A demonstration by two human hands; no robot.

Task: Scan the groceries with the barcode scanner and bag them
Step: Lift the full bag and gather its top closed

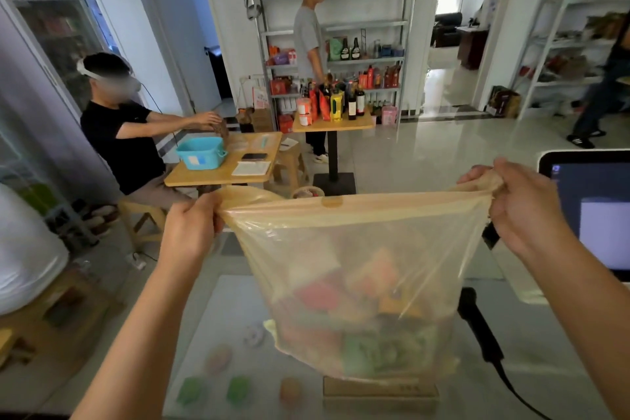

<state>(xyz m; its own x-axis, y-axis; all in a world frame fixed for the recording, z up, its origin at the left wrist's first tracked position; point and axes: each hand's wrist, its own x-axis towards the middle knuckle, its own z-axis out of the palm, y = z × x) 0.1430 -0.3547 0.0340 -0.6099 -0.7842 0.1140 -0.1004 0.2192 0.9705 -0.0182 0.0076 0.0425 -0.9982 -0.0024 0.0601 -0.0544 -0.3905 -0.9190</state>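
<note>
Head view: nearest is a glass counter (211,310), with blurred green and tan packs (238,389) showing beneath the glass. A black scanner (477,327) lies on the counter at the right, just beside the bag, and its cable trails off toward the lower right. A flat brown box (378,392) sits under the bag's bottom; whether the two touch cannot be told.

The bag (306,249), thin yellowish see-through plastic, hangs in the middle between both hands. The groceries (358,327) are inside it, heaped low as red, orange and green packets. The left hand (191,225) has its fingers curled tight round the bag's left handle. The right hand (521,204) grips the right handle the same way, a little higher. The rim is stretched taut between them.

A screen (593,211) stands at the right edge, behind the right hand.

Farther off, a seated person (116,136) wearing a headset reaches over a low table (218,177) that holds a blue tub (201,153). Past it a tall table (334,123) carries bottles, and a person (308,37) stands behind it, in front of a metal shelf (368,24) of goods.
</note>
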